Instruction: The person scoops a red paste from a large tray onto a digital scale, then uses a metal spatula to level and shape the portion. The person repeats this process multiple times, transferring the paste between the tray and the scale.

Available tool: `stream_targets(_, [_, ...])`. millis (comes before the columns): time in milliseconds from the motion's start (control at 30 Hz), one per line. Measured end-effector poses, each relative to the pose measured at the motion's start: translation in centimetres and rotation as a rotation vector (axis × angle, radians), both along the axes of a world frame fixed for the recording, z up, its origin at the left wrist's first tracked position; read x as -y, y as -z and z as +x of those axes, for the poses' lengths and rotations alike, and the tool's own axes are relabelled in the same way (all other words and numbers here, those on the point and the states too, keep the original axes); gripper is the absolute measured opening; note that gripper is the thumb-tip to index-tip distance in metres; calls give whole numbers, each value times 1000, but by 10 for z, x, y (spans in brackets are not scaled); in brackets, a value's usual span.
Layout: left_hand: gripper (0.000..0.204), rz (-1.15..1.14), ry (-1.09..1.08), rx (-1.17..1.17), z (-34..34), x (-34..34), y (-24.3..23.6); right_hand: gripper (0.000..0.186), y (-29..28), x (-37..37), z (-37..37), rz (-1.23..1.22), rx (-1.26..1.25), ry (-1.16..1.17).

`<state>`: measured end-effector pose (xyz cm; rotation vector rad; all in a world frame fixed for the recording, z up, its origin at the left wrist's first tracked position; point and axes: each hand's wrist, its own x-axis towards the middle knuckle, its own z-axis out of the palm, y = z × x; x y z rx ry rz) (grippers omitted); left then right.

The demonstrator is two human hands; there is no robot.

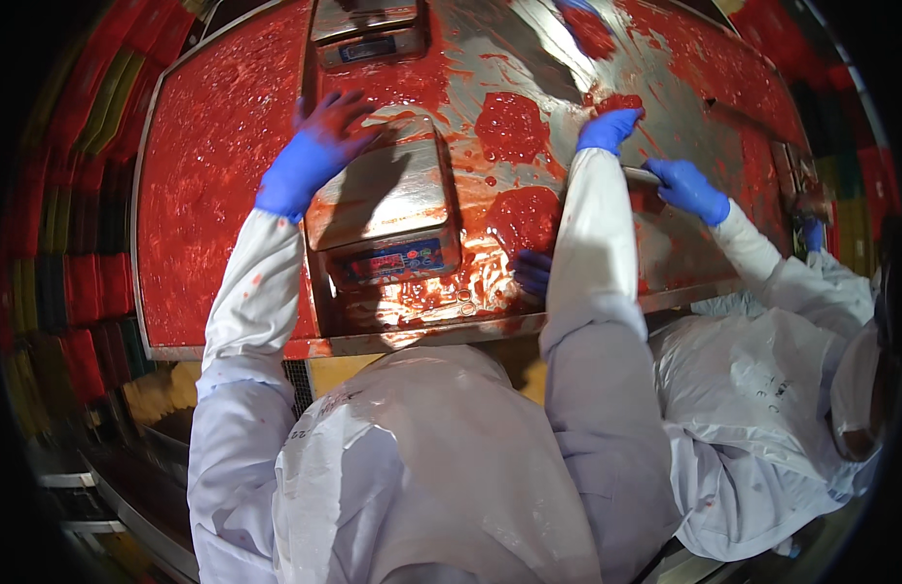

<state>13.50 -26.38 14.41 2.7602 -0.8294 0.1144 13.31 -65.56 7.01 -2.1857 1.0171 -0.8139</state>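
Note:
My left hand [319, 151], in a blue glove smeared red, hovers with fingers spread beside the near scale [378, 200], over its upper left edge. The scale has a steel platform and a lit display. My right hand [609, 129], gloved in blue, reaches far across the table. Its fingers are bent around a wet red lump [621, 102]; the fingertips are partly hidden. Flat red patches of glistening pulp [512, 127] lie on the steel between my hands, and a second patch [522, 220] lies closer to me.
A red-covered section of the steel table [222, 185] lies left. A second scale [366, 34] stands beyond. At right, a co-worker's gloved hand [691, 191] grips a metal tool [642, 175]. Another blue glove [533, 273] shows beside my right arm. Coloured crates [81, 282] are stacked left.

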Motion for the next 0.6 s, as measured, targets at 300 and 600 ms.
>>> stream_targets(300, [44, 59, -459, -208, -79, -197, 56, 48, 7, 19, 17, 211, 98, 20])
stream_targets(600, [66, -288, -329, -252, -94, -127, 90, 72, -26, -87, 57, 576, 285, -170])
